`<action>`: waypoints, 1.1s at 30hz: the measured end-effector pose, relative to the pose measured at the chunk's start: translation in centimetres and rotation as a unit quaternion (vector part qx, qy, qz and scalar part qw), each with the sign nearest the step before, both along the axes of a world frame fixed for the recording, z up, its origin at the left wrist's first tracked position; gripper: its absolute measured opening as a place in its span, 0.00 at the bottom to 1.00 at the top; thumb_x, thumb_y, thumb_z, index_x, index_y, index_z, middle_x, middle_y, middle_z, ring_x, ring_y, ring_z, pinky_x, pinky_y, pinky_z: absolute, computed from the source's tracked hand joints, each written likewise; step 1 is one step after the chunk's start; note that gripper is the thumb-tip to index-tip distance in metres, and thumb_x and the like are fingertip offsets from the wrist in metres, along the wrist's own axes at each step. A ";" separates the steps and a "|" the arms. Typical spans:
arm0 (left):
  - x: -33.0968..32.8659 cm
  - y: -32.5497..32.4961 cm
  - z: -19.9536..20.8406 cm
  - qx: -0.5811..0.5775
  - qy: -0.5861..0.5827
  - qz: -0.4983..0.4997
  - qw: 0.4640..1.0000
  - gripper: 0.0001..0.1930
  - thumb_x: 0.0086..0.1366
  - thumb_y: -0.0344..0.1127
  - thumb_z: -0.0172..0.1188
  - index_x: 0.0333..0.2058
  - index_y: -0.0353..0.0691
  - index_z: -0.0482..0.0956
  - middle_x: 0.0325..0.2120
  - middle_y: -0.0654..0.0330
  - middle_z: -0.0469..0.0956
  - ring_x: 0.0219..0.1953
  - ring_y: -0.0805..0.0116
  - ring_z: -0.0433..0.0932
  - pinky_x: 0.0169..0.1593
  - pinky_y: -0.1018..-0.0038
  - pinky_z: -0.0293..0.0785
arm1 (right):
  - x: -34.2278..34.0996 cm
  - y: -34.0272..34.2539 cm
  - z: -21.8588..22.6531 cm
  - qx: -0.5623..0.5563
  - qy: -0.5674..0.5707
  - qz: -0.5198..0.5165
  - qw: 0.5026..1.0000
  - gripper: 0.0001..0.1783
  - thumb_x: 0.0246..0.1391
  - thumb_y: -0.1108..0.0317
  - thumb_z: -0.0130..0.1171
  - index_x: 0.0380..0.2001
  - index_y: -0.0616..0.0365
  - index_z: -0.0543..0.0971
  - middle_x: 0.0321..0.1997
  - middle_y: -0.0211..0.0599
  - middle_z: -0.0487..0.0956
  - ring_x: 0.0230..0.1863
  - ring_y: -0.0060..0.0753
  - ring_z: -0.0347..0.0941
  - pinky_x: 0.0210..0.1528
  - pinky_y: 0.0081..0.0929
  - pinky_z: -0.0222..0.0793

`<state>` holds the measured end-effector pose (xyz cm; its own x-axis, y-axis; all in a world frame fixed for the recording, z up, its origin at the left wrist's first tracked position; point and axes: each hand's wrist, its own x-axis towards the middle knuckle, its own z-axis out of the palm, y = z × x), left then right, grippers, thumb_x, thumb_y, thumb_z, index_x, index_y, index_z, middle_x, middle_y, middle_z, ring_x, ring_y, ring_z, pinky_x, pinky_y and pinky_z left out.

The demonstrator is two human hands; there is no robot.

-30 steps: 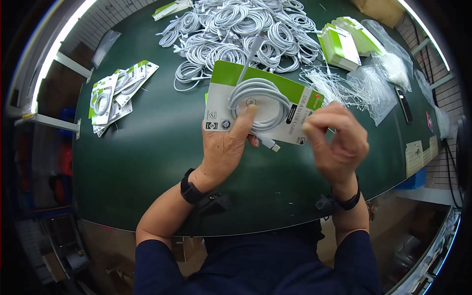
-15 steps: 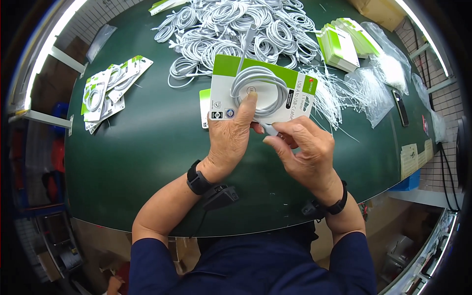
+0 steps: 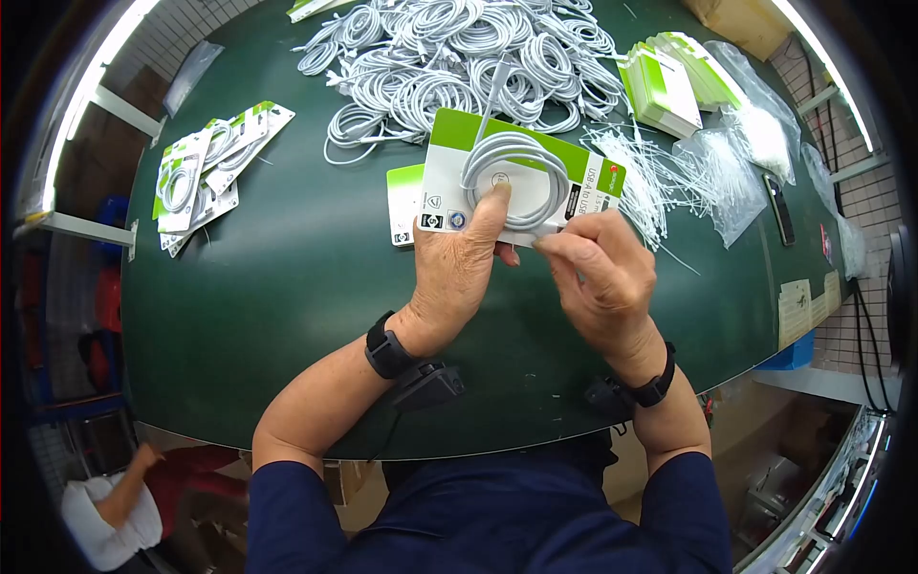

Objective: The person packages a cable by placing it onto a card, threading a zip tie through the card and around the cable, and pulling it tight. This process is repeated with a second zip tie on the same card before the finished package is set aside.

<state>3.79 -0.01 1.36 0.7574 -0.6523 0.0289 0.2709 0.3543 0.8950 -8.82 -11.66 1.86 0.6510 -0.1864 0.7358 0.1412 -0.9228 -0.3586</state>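
My left hand grips a green-and-white packaging card, its thumb pressing on the coiled light-grey USB cable lying on the card's front. One cable end with its connector sticks up past the card's top edge. At the card's lower edge my right hand pinches the other end of the cable, a bit of grey showing by the fingertips. The connector there is mostly hidden by the fingers. Partly behind the held card is another green-and-white card on the table.
A big heap of coiled cables covers the far middle of the green table. Cards with cables are stacked left. To the right are card stacks, loose white cable ties, plastic bags and a phone.
Both hands and the card have shifted slightly right. My right fingers have moved up against the card's lower edge, tucking the connector mostly out of sight. Another person has come into view at lower left.
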 end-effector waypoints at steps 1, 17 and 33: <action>0.0 0.0 -0.2 0.002 0.007 -0.002 1.000 0.11 0.69 0.34 0.62 0.45 0.34 0.76 0.31 0.61 0.81 0.25 0.77 0.79 0.22 0.80 0.74 | 0.1 0.2 0.2 -0.001 -0.001 0.001 1.000 0.16 0.38 0.79 0.75 0.33 0.57 0.83 0.31 0.33 0.78 0.26 0.31 0.73 0.25 0.28 0.69; -1.1 -0.3 -0.6 -0.028 -0.020 0.045 0.998 0.12 0.69 0.33 0.62 0.47 0.34 0.75 0.36 0.63 0.79 0.33 0.79 0.77 0.33 0.81 0.74 | 0.8 0.7 0.4 -0.103 -0.007 0.011 0.995 0.17 0.37 0.74 0.76 0.33 0.54 0.82 0.28 0.30 0.78 0.25 0.33 0.72 0.25 0.29 0.68; 0.1 0.1 -0.8 0.000 0.028 -0.016 0.999 0.11 0.69 0.33 0.62 0.46 0.35 0.76 0.36 0.60 0.81 0.32 0.77 0.80 0.28 0.80 0.78 | 0.9 3.3 -0.4 -0.014 -0.015 0.123 0.992 0.13 0.44 0.79 0.71 0.30 0.59 0.74 0.31 0.37 0.76 0.26 0.36 0.74 0.28 0.30 0.71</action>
<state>3.88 0.12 0.61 0.7364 -0.6765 -0.0128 0.3317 0.3444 0.8783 -7.95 -8.38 1.43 0.6527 -0.0045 0.7576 0.3727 -0.8687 -0.3262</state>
